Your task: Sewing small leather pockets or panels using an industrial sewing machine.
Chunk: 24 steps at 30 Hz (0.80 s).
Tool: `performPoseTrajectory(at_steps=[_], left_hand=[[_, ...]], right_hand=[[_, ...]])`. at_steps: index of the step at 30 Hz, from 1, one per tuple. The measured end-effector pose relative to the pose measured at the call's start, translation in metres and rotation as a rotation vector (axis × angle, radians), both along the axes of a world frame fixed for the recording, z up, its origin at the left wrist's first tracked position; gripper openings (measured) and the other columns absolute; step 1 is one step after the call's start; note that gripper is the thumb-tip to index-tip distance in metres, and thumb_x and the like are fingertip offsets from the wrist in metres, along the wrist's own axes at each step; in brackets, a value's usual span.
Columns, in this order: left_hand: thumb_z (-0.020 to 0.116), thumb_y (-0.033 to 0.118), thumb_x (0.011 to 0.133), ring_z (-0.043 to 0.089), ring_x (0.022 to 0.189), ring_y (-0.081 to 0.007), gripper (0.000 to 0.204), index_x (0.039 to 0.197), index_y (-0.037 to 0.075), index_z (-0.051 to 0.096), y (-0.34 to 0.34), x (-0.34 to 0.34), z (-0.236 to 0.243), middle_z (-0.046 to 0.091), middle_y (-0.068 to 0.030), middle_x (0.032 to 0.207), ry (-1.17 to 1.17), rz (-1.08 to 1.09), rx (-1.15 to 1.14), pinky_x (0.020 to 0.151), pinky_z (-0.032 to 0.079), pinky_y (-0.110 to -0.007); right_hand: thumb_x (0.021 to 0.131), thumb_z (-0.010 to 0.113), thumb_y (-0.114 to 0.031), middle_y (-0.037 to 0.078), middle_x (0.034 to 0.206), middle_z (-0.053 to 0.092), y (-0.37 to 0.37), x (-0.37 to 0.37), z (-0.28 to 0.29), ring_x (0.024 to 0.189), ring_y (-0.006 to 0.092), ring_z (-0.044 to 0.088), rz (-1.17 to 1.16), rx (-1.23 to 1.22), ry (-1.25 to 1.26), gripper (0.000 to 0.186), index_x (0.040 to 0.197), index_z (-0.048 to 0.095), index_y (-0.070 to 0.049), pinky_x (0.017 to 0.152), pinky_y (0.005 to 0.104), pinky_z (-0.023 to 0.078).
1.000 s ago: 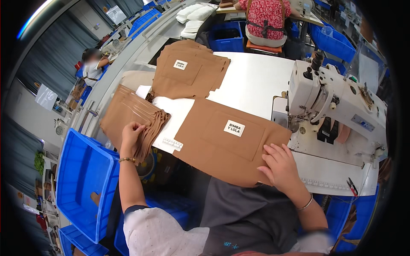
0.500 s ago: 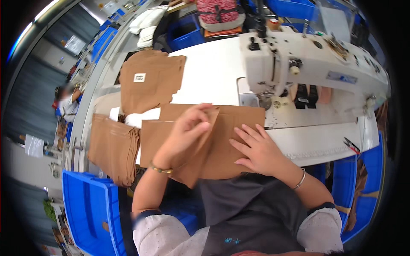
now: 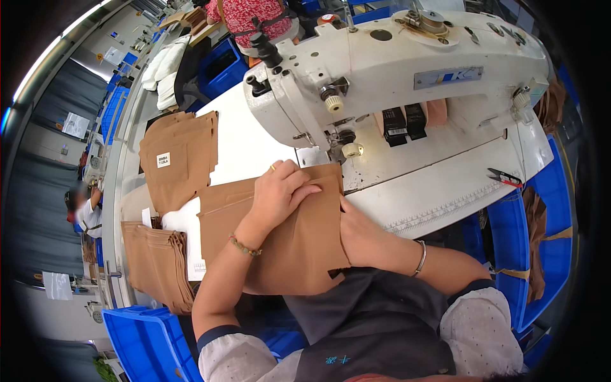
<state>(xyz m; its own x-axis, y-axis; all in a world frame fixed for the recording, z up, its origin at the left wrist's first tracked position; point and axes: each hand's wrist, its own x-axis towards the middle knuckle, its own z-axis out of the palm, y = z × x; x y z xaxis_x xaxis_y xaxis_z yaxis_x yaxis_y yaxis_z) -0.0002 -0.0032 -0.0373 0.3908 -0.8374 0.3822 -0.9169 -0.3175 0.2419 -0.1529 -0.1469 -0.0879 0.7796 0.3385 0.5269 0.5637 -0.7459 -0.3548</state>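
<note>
Head view: we find the left hand (image 3: 279,194) pinching the brown panel (image 3: 296,248) at the table's (image 3: 439,204) front edge; the right hand's (image 3: 366,237) fingers are hidden behind it, grip undeterminable. The sewing machine (image 3: 394,73) stands directly beyond; brown stack (image 3: 153,261) left, snips (image 3: 505,177) right.

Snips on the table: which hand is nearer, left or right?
Right. The right hand is at the brown fabric's right edge, to the left of the snips; the left hand is farther left, on top of the fabric.
</note>
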Motion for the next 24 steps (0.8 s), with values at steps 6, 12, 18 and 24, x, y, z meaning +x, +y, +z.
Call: performPoseTrajectory(at_steps=[6, 12, 18, 24], left_hand=[[0.087, 0.02, 0.076, 0.053, 0.068, -0.018, 0.029, 0.083, 0.003, 0.065, -0.031, 0.019, 0.032, 0.061, -0.0053, 0.083, 0.532, 0.157, 0.309, 0.061, 0.046, -0.032], [0.087, 0.01, 0.077, 0.046, 0.067, -0.0088, 0.026, 0.083, 0.0, 0.065, -0.017, 0.006, 0.016, 0.054, 0.0005, 0.074, 0.685, 0.048, 0.162, 0.062, 0.043, -0.026], [0.087, 0.009, 0.079, 0.048, 0.067, -0.0046, 0.024, 0.081, 0.0, 0.065, -0.01, -0.002, 0.032, 0.059, 0.0037, 0.073, 0.922, 0.054, 0.164, 0.06, 0.043, -0.023], [0.087, 0.01, 0.079, 0.053, 0.067, -0.0058, 0.023, 0.083, 0.0, 0.067, -0.002, -0.003, 0.037, 0.062, 0.0011, 0.074, 0.765, 0.131, 0.146, 0.061, 0.045, -0.023]], right_hand=[[0.076, 0.071, -0.029, 0.014, 0.124, 0.065, -0.003, -0.003, 0.007, 0.121, 0.0313, 0.058, 0.01, 0.177, -0.066, 0.047, 0.117, 0.067, -0.007, 0.109, 0.0503, 0.04], [0.075, 0.074, -0.026, 0.011, 0.108, 0.068, -0.055, -0.015, 0.031, 0.108, 0.0276, 0.064, 0.098, -0.13, 0.289, 0.034, 0.103, 0.073, -0.007, 0.096, 0.0387, 0.049], [0.084, 0.074, -0.024, 0.011, 0.082, 0.073, -0.092, 0.027, 0.06, 0.075, 0.0184, 0.07, -0.044, 0.469, 0.699, 0.024, 0.088, 0.073, -0.001, 0.068, 0.0335, 0.055], [0.087, 0.071, -0.021, 0.007, 0.075, 0.07, -0.073, 0.052, 0.055, 0.069, 0.0097, 0.067, -0.053, 0.672, 0.984, 0.023, 0.09, 0.074, 0.002, 0.061, 0.0253, 0.053]])
